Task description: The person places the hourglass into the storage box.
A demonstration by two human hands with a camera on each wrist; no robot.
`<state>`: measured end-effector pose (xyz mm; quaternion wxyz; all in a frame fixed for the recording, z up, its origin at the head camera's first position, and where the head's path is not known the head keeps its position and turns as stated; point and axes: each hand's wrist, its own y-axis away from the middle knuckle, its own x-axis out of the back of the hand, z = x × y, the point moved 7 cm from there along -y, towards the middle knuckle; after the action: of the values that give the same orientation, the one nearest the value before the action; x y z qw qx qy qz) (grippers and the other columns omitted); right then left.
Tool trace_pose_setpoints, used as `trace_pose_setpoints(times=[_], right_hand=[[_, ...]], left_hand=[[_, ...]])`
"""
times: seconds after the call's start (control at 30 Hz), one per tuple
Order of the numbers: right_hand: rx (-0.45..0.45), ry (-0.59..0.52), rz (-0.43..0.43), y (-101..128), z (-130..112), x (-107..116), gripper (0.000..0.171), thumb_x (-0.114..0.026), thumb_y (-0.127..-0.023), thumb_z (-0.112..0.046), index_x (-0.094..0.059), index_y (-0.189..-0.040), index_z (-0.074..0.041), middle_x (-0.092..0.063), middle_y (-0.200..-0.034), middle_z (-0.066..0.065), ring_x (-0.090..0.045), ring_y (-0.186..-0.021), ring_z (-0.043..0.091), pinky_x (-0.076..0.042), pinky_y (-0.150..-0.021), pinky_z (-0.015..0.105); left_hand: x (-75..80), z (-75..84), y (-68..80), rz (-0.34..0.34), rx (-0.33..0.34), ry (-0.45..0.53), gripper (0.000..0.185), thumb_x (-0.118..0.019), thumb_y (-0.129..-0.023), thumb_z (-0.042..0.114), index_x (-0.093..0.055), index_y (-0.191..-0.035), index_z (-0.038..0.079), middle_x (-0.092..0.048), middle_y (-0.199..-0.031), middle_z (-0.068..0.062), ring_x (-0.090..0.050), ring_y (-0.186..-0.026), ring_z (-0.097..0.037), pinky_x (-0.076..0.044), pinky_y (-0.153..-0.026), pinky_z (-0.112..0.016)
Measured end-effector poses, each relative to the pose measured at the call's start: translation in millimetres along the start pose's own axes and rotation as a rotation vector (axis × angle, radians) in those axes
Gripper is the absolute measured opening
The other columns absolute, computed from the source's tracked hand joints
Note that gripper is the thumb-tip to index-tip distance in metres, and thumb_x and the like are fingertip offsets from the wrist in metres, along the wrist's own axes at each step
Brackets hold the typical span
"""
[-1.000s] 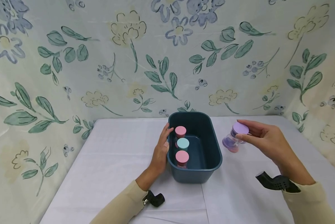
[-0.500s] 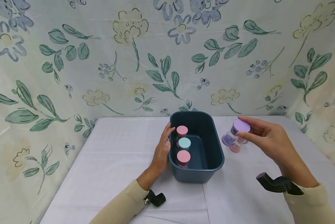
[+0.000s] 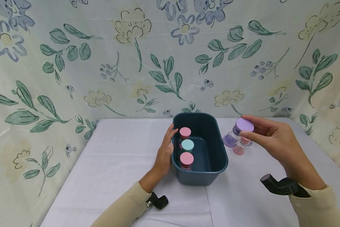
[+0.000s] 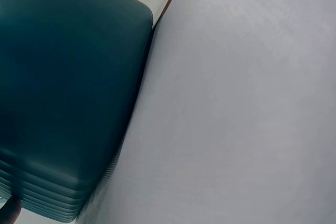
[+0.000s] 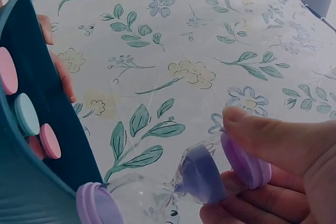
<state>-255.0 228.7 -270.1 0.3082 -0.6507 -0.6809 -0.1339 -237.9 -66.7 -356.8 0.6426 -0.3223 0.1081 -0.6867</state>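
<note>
My right hand (image 3: 272, 135) pinches a purple-capped sand timer (image 5: 202, 174) by its upper cap, thumb on one side and fingers on the other. It leans, with its lower base toward the bin, and purple sand shows in its clear glass. Behind and below it on the table is a pink-ended sand timer (image 3: 238, 149), partly hidden by my hand. My left hand (image 3: 162, 151) lies along the left wall of a dark teal bin (image 3: 199, 179), fingertips at the rim. Inside stand two pink-capped sand timers (image 3: 186, 158) and a mint-capped sand timer (image 3: 187, 145) in a row.
The bin stands mid-table on a white cloth (image 3: 121, 151); its right half shows bare floor. A flowered cloth backdrop (image 3: 102, 63) rises behind and at both sides. Each wrist wears a black camera mount (image 3: 280, 185).
The purple sand timer in my right hand has shifted slightly up and toward the bin, showing more of the pink-ended one behind. My left hand stays on the bin.
</note>
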Motion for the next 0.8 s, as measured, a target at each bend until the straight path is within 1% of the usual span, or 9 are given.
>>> trace_pose_setpoints(times=[0.13,0.27,0.53,0.73,0.8], right_hand=[[0.032,-0.022,0.004,1,-8,-3,0.057,-0.074,-0.082,-0.037,-0.057,-0.136,-0.026,-0.063,-0.126,0.008,-0.067,-0.095,0.003,-0.051,-0.076,0.015],[0.053,-0.020,0.009,3,-13,-8,0.057,-0.074,-0.082,-0.036,-0.057,-0.136,-0.026,-0.064,-0.124,0.006,-0.067,-0.093,0.003,-0.052,-0.075,0.016],[0.039,-0.035,-0.029,4,-19,-19,0.056,-0.076,-0.080,-0.039,-0.059,-0.133,-0.029,-0.067,-0.119,0.002,-0.068,-0.095,0.006,-0.052,-0.076,0.016],[0.138,-0.058,-0.043,4,-31,-31,0.052,-0.077,-0.081,-0.030,-0.062,-0.130,-0.018,-0.069,-0.113,0.003,-0.069,-0.092,0.010,-0.053,-0.076,0.018],[0.163,-0.065,-0.055,5,-33,-35,0.052,-0.077,-0.081,-0.027,-0.062,-0.130,-0.017,-0.069,-0.113,0.005,-0.069,-0.090,0.011,-0.053,-0.076,0.018]], left_hand=[[0.4,-0.3,0.6,0.000,0.000,-0.005,0.052,-0.028,-0.094,0.004,-0.033,-0.144,-0.007,-0.018,-0.157,-0.023,-0.017,-0.145,-0.037,-0.019,-0.112,-0.059],[-0.2,-1.7,1.3,-0.001,-0.001,0.000,0.052,-0.028,-0.094,0.003,-0.033,-0.145,-0.007,-0.017,-0.157,-0.023,-0.016,-0.145,-0.036,-0.019,-0.112,-0.059],[-0.6,-2.3,2.6,-0.003,0.008,0.006,0.052,-0.029,-0.094,0.003,-0.033,-0.145,-0.006,-0.017,-0.158,-0.021,-0.016,-0.145,-0.035,-0.018,-0.112,-0.059],[-0.3,-1.9,3.3,-0.005,0.016,0.016,0.052,-0.028,-0.094,0.004,-0.032,-0.145,-0.006,-0.016,-0.158,-0.021,-0.015,-0.145,-0.036,-0.017,-0.112,-0.060],[-0.2,-2.3,3.4,-0.003,0.017,0.018,0.052,-0.028,-0.094,0.003,-0.033,-0.145,-0.006,-0.016,-0.158,-0.021,-0.015,-0.145,-0.036,-0.017,-0.111,-0.061]])
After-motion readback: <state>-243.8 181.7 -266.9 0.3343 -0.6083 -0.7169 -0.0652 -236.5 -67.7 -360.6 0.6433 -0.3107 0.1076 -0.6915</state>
